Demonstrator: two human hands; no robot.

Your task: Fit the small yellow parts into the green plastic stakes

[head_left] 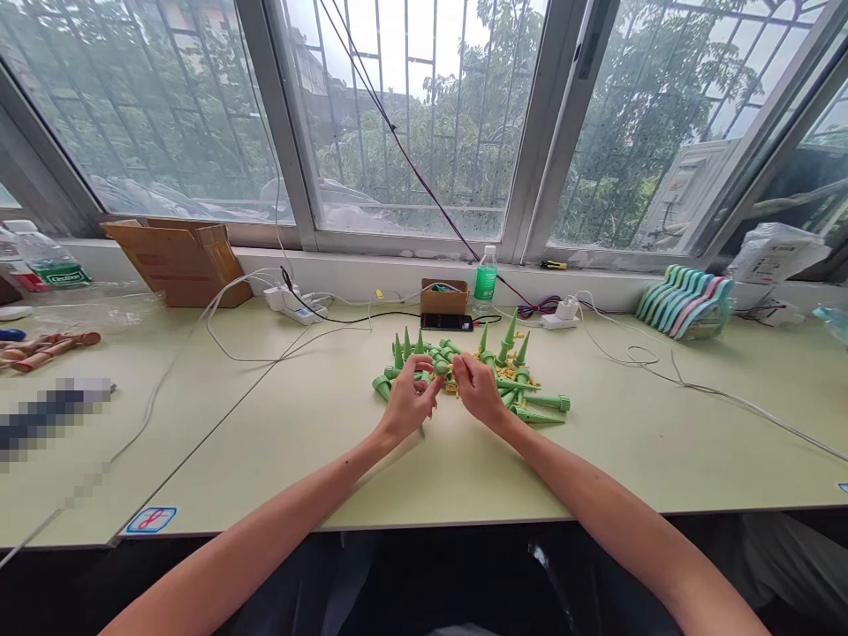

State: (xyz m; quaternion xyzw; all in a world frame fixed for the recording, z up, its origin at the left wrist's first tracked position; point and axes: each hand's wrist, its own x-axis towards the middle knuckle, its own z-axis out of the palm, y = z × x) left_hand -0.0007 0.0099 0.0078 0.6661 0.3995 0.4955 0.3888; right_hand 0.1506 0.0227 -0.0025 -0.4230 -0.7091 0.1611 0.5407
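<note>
With left fingers (416,361) grasping a green spike (441,367) and right fingers (466,367) pinching, seemingly, a yellow piece (451,368); apparently midway, impossible to judge for other spikes (547,401) on the desk (265,468).

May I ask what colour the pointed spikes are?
The spikes are green, seen in the head view.

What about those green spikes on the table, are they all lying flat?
No, several green spikes beyond the right hand point upward, while others lie on their sides on the table.

The hands (409,402) (480,390) partly hide a green spike (441,367) — a pixelated dark shape (46,420) is unreadable.
</note>
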